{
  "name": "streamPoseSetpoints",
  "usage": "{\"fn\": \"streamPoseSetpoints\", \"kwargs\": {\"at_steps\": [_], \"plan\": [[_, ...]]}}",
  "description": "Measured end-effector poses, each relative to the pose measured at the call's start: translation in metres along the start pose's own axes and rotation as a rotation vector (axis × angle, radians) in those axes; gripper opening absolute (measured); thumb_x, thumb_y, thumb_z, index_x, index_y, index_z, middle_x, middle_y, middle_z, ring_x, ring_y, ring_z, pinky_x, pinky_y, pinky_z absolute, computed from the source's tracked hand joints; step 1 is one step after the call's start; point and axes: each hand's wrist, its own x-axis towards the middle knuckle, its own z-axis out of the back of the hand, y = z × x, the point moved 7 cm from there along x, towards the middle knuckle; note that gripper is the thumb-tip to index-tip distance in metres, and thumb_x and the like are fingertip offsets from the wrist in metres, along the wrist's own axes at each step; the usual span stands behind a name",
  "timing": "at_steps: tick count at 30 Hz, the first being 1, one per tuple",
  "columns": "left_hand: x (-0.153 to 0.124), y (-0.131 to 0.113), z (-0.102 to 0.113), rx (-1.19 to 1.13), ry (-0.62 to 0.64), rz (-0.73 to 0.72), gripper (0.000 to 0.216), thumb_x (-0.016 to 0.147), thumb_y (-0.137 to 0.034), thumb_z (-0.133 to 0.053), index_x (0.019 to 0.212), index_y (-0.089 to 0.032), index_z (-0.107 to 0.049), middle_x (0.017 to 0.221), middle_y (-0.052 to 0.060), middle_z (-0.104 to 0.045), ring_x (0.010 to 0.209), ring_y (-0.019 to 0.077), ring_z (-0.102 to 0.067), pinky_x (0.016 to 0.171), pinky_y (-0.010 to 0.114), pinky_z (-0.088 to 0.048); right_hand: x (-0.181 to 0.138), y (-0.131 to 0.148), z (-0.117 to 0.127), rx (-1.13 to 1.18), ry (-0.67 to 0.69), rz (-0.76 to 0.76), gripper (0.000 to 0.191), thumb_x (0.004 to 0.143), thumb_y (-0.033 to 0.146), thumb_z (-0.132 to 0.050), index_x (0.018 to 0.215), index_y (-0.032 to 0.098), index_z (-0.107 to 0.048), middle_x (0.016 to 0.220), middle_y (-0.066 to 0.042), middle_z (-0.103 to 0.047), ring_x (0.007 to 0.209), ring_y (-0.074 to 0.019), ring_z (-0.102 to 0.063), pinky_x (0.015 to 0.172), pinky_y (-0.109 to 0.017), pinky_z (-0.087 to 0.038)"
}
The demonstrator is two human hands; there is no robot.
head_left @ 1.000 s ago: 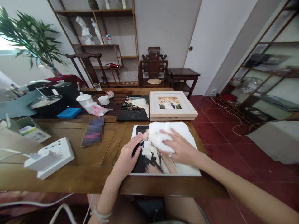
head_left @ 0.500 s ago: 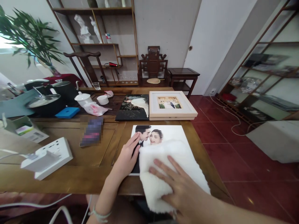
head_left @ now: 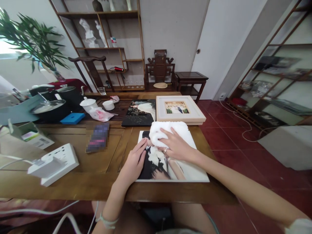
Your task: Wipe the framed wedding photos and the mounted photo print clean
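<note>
A large wedding photo print (head_left: pixel 185 169) lies flat on the wooden table (head_left: pixel 73 188) in front of me. My left hand (head_left: pixel 133 162) rests flat on its left edge, fingers stretched out, holding it down. My right hand (head_left: pixel 176 146) presses a fluffy white cloth (head_left: pixel 168 130) onto the far part of the print, fingers spread over the cloth. The cloth hides the upper part of the picture.
Behind the print lie a dark photo print (head_left: pixel 140 112) and a pale framed photo (head_left: pixel 179 109). To the left are a white power strip (head_left: pixel 57 162), a blurred card (head_left: pixel 97 138), a blue box (head_left: pixel 71 118), pots, cups and a plant. Shelves and chairs stand beyond.
My right hand has pushed the white cloth from the near edge of the print back to its far end. The left hand has stayed on the left edge.
</note>
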Motion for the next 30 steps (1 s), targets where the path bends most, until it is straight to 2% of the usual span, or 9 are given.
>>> {"fn": "streamPoseSetpoints", "kwargs": {"at_steps": [4,8,10,12,16,19,22,26,30], "plan": [[0.001,0.002,-0.001,-0.001,0.002,-0.001,0.041,0.094,-0.023,-0.036,0.132,-0.017,-0.050,0.141,0.010,-0.047,0.132,0.0210,-0.041,0.112,0.041,-0.031,-0.022,0.028,-0.008,-0.002,0.076,0.043,0.040,0.078,0.013,-0.049,0.116,0.015,-0.062,0.147,-0.014,-0.038,0.140,-0.0309,-0.016,0.108,-0.063,-0.008],[0.001,0.003,-0.002,0.011,0.015,-0.004,0.042,0.094,-0.023,-0.036,0.133,-0.018,-0.049,0.142,0.009,-0.046,0.133,0.0209,-0.040,0.112,0.042,-0.031,-0.065,0.067,-0.012,0.073,0.159,0.075,0.034,0.076,0.020,-0.054,0.107,0.019,-0.067,0.150,-0.012,-0.031,0.142,-0.0316,-0.009,0.108,-0.064,0.002],[0.001,0.004,-0.003,0.016,0.023,0.004,0.042,0.094,-0.023,-0.036,0.134,-0.018,-0.048,0.143,0.009,-0.044,0.133,0.0207,-0.039,0.112,0.042,-0.031,-0.082,0.081,-0.013,0.122,0.212,0.102,0.031,0.075,0.023,-0.056,0.102,0.019,-0.068,0.152,-0.011,-0.028,0.141,-0.0325,-0.007,0.109,-0.063,0.003],[0.001,0.005,-0.003,0.015,0.024,0.008,0.042,0.094,-0.023,-0.036,0.133,-0.018,-0.049,0.144,0.009,-0.044,0.133,0.0208,-0.039,0.112,0.042,-0.031,-0.090,0.084,-0.011,0.172,0.239,0.117,0.035,0.074,0.021,-0.055,0.108,0.019,-0.066,0.151,-0.010,-0.030,0.142,-0.0304,-0.009,0.111,-0.060,0.001],[0.000,0.005,-0.004,0.007,0.021,0.014,0.042,0.094,-0.025,-0.035,0.133,-0.017,-0.049,0.143,0.009,-0.044,0.133,0.0209,-0.039,0.112,0.041,-0.030,-0.077,0.053,-0.003,0.176,0.128,0.035,0.045,0.076,0.013,-0.050,0.120,0.018,-0.058,0.144,-0.012,-0.042,0.141,-0.0246,-0.018,0.112,-0.057,-0.005],[0.000,0.003,-0.003,-0.003,0.029,0.029,0.042,0.094,-0.026,-0.035,0.132,-0.016,-0.050,0.143,0.009,-0.045,0.133,0.0206,-0.039,0.113,0.040,-0.030,-0.053,0.019,0.002,0.116,0.013,-0.094,0.032,0.084,0.016,-0.045,0.111,0.017,-0.062,0.137,-0.014,-0.051,0.139,-0.0282,-0.022,0.110,-0.063,-0.007],[0.000,0.000,0.002,-0.018,-0.002,0.053,0.042,0.095,-0.029,-0.034,0.132,-0.016,-0.050,0.145,0.009,-0.042,0.134,0.0206,-0.038,0.113,0.039,-0.029,-0.030,0.005,0.001,0.091,-0.010,-0.165,0.032,0.090,0.023,-0.041,0.114,0.018,-0.062,0.134,-0.012,-0.054,0.139,-0.0316,-0.022,0.107,-0.067,-0.008],[-0.002,-0.008,0.013,-0.078,-0.114,0.031,0.044,0.097,-0.031,-0.029,0.132,-0.014,-0.050,0.145,0.010,-0.041,0.135,0.0196,-0.037,0.113,0.037,-0.028,-0.023,0.037,-0.007,0.060,0.079,-0.010,0.037,0.083,0.018,-0.048,0.118,0.017,-0.061,0.147,-0.013,-0.038,0.141,-0.0307,-0.015,0.107,-0.066,-0.004],[-0.002,-0.009,0.013,-0.093,-0.103,0.008,0.046,0.098,-0.031,-0.026,0.132,-0.010,-0.049,0.141,0.012,-0.047,0.133,0.0193,-0.040,0.113,0.036,-0.030,-0.044,0.081,-0.015,0.111,0.198,0.197,0.036,0.079,0.022,-0.054,0.113,0.019,-0.064,0.149,-0.012,-0.033,0.141,-0.0292,-0.012,0.109,-0.063,0.003]]}}
